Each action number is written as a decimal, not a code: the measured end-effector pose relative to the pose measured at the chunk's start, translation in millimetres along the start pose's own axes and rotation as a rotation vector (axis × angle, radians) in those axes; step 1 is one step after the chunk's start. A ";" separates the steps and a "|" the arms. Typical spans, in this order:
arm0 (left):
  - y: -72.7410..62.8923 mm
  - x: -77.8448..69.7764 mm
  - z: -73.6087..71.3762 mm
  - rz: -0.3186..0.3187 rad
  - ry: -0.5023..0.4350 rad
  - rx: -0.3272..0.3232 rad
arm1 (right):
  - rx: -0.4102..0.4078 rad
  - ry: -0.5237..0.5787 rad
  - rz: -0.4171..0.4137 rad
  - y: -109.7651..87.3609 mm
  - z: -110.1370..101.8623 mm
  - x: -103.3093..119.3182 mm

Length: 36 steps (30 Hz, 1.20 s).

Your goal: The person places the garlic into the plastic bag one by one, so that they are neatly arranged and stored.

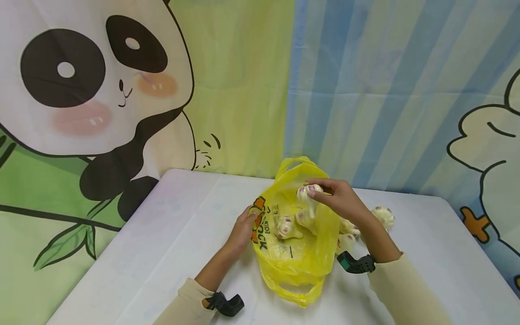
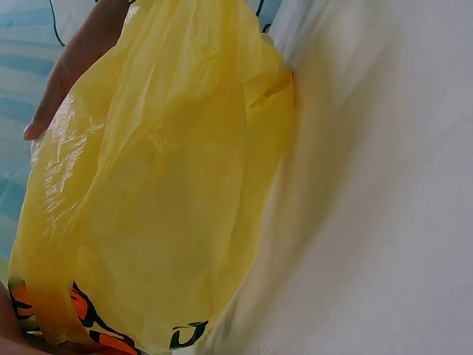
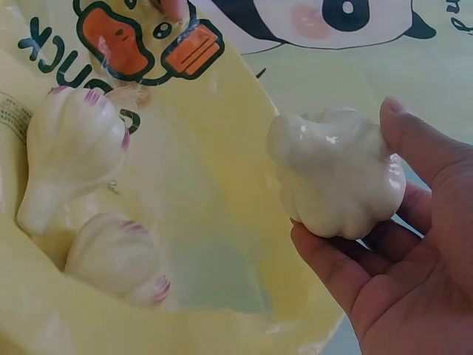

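A yellow plastic bag (image 1: 292, 266) with printed lettering stands with its mouth spread on the white table. My left hand (image 1: 242, 229) pinches its left rim near the orange print. Above the bag's mouth my right hand (image 1: 339, 198) holds a white garlic bulb (image 3: 336, 174) between thumb and fingers. Inside the bag lie a purple-streaked garlic bulb (image 3: 77, 148) and another garlic bulb (image 3: 118, 259). In the left wrist view the bag (image 2: 170, 185) covers most of the scene and hides its contents.
Several more garlic bulbs (image 1: 383, 218) lie on the table right of the bag, partly behind my right forearm. The white table (image 1: 183, 225) meets a printed curtain (image 1: 243, 90) at the back.
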<state>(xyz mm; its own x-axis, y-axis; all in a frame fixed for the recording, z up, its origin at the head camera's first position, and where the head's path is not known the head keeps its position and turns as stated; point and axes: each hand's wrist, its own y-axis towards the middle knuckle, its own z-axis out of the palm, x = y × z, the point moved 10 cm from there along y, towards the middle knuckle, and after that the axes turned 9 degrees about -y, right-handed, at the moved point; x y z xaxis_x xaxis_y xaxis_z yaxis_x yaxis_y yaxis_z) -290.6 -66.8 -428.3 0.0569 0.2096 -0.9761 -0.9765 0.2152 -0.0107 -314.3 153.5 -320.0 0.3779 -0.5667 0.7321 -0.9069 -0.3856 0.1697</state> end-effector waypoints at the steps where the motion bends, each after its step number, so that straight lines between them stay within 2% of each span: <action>1: 0.0 0.2 0.0 -0.002 -0.001 0.000 | 0.001 -0.004 -0.002 1.6 1.2 1.1; 8: 1.4 1.2 -0.2 -0.004 0.009 -0.005 | -0.002 -0.053 -0.003 8.6 5.7 4.0; 17: -0.4 1.1 -0.3 -0.013 0.017 -0.006 | 0.028 -0.046 -0.032 16.6 24.0 0.9; 26: -0.4 0.0 0.0 -0.011 0.011 -0.003 | 0.040 -0.043 -0.027 17.7 38.3 -4.5; 29: -2.2 -4.5 1.8 -0.020 0.010 0.003 | 0.047 -0.033 -0.033 18.3 41.0 -3.4; 32: -9.6 -17.3 7.0 -0.012 0.010 0.016 | 0.061 -0.015 -0.044 19.0 43.8 -2.4; 36: -7.9 -14.1 5.1 0.007 0.011 0.009 | 0.093 0.033 -0.050 18.9 49.0 -3.3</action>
<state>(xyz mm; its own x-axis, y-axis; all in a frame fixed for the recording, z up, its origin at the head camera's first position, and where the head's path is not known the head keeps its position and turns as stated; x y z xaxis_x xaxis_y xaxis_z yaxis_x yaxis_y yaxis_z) -282.6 -66.6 -413.3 0.0477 0.2006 -0.9785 -0.9750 0.2222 -0.0019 -323.6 112.4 -351.5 0.4146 -0.5217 0.7456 -0.8653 -0.4797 0.1454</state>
